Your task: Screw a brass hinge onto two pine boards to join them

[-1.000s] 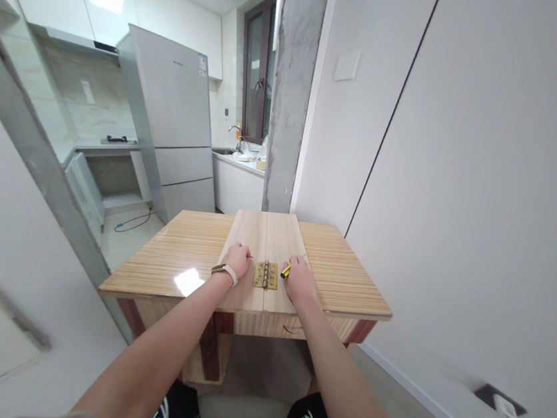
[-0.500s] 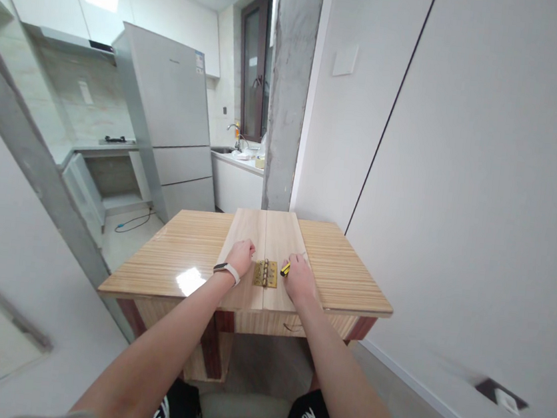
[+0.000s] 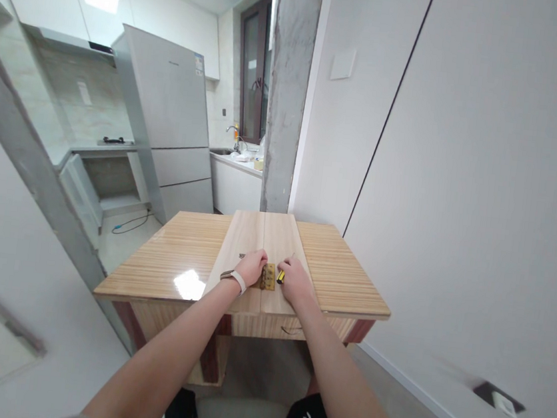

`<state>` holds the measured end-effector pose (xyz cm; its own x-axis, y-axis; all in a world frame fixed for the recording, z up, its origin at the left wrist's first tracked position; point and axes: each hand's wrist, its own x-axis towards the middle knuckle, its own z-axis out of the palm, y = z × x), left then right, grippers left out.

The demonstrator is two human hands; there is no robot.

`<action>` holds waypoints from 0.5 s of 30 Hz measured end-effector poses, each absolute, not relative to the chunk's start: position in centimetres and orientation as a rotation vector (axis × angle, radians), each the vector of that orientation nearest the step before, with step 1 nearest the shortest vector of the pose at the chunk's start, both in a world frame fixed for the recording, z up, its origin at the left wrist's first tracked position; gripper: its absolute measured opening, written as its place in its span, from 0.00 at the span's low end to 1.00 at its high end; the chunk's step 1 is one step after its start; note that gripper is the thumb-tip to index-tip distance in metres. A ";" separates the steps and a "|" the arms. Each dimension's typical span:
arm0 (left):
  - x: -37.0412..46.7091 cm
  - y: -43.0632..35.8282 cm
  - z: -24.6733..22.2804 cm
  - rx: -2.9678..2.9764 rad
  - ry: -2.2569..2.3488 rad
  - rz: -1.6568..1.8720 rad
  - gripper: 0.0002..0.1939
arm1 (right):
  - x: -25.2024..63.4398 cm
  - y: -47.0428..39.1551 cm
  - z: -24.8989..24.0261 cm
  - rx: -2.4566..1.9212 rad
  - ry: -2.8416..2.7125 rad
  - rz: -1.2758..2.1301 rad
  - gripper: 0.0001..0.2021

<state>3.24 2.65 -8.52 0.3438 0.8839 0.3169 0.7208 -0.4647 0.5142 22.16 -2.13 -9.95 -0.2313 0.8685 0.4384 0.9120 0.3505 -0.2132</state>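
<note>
Left hand [image 3: 250,267] shifted over brass hinge [image 3: 270,277], left side | its pinch: couldn't tell | right hand [image 3: 295,280] gripped yellow-black tool [image 3: 281,277] | work apparently centred there

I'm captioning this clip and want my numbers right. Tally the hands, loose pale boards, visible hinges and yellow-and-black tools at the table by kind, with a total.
Hands: 2 (left hand, right hand)
Pale boards: 2
Hinge: 1
Yellow-and-black tool: 1
Total: 6
</note>
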 end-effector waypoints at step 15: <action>3.3 2.6 -8.9 2.354 1.390 0.939 0.05 | 21.9 -2.0 -9.7 -1.568 -2.166 -0.128 0.12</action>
